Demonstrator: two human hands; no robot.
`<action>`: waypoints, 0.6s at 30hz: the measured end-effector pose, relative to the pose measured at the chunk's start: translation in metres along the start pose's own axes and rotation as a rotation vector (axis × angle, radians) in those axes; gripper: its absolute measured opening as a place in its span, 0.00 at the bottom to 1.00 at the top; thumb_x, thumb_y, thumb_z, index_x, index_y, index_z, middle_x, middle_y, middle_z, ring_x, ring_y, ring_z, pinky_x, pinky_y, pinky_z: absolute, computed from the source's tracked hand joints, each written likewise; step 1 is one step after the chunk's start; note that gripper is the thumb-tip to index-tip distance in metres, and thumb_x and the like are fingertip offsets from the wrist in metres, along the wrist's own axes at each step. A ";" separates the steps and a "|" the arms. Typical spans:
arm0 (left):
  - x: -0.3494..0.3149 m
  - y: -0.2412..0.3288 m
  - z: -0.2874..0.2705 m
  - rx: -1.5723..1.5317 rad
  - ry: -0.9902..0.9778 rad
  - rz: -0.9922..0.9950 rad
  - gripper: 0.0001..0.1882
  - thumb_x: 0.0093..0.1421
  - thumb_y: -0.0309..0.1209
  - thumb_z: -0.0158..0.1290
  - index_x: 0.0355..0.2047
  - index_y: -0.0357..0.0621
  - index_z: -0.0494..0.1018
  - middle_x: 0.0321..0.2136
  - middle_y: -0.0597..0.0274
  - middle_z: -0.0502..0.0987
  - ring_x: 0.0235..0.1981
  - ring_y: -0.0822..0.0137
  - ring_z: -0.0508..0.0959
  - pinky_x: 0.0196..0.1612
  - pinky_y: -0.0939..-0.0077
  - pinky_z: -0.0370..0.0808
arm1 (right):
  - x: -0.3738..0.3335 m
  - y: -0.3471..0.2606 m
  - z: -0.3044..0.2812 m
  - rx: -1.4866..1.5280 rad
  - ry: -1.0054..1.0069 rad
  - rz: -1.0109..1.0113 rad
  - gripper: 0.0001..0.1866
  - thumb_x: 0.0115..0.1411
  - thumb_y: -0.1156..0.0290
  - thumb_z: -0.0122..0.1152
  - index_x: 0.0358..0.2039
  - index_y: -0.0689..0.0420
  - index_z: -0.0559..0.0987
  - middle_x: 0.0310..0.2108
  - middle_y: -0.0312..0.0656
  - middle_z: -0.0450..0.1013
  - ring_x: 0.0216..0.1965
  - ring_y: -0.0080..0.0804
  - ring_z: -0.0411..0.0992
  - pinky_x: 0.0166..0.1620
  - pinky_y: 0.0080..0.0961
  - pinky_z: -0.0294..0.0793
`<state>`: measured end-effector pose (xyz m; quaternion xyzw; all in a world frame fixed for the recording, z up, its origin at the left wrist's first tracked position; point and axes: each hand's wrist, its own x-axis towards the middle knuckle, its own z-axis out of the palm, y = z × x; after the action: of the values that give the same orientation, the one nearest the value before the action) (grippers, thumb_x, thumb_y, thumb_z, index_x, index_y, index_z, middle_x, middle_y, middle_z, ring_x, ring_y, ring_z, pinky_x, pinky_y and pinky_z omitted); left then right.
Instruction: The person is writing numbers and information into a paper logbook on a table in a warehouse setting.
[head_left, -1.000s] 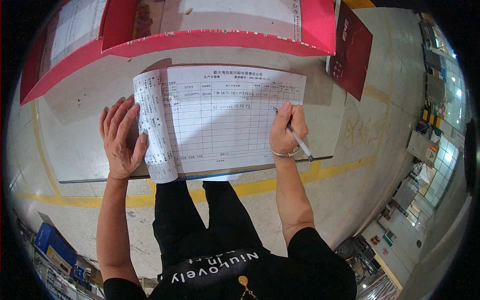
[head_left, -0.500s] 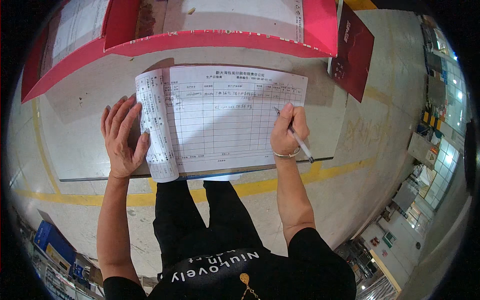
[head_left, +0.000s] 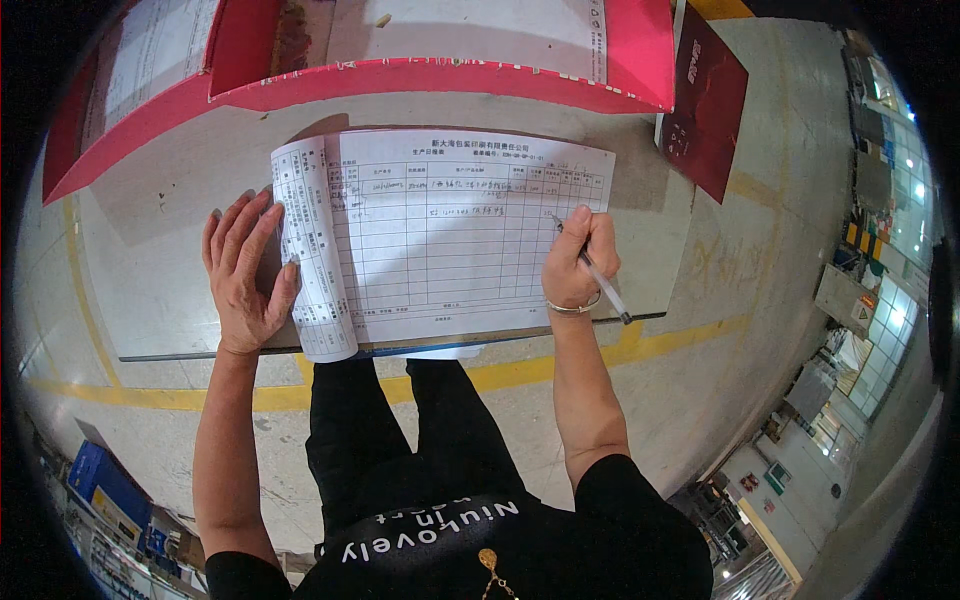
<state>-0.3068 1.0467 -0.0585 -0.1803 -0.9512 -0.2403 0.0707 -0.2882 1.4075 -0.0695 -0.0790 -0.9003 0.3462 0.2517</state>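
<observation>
A pad of printed forms (head_left: 440, 260) lies on the table (head_left: 170, 310), its turned pages curled over at the left. The top sheet has a ruled grid with a few handwritten lines near its top. My right hand (head_left: 578, 262) pinches a pen (head_left: 606, 285), and the pen's tip is at a cell in the right part of the grid. My left hand (head_left: 243, 270) rests flat with fingers spread at the left of the pad, the thumb touching the curled pages.
A red open tray (head_left: 440, 85) with papers in it spans the table's far side. A dark red booklet (head_left: 705, 105) leans by its right end. The table's near edge lies just in front of my legs. Yellow lines (head_left: 500, 378) mark the floor.
My right hand and the pen have shifted very slightly to the right. My left hand and the pad stay in place.
</observation>
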 end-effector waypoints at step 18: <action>0.000 -0.001 0.001 -0.001 0.006 0.003 0.27 0.57 0.49 0.53 0.55 0.57 0.72 0.56 0.61 0.73 0.62 0.58 0.66 0.68 0.50 0.48 | -0.002 0.002 0.001 0.065 0.046 0.057 0.18 0.66 0.69 0.53 0.19 0.55 0.64 0.11 0.37 0.62 0.12 0.23 0.59 0.17 0.21 0.57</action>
<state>-0.3069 1.0464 -0.0595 -0.1809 -0.9506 -0.2410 0.0740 -0.2874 1.4077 -0.0725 -0.1043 -0.8800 0.3803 0.2647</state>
